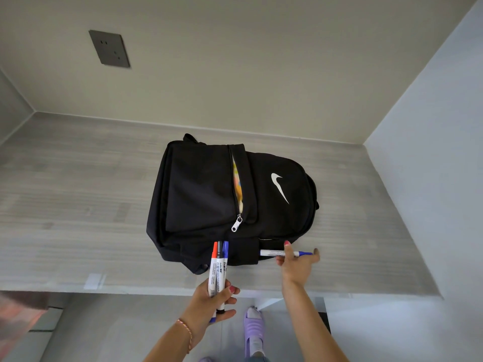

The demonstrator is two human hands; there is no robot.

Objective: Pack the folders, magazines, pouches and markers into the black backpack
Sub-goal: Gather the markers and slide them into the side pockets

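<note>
The black backpack (209, 202) lies flat on the grey counter (78, 205), its white logo to the right. Its front pocket zip is partly open and something yellow and orange (237, 184) shows inside. My left hand (214, 301) grips a bundle of three markers (219, 267) with red, black and blue caps pointing at the bag's near edge. My right hand (295, 265) pinches a single blue-capped marker (285, 253) lying sideways, its white end pushed into the side pocket (245, 253) of the backpack.
The counter sits in an alcove with walls behind and to the right (431, 152). A dark wall socket (109, 48) is on the back wall. A strip of tape (94, 281) marks the counter's front edge. My foot in a purple slipper (254, 327) shows below.
</note>
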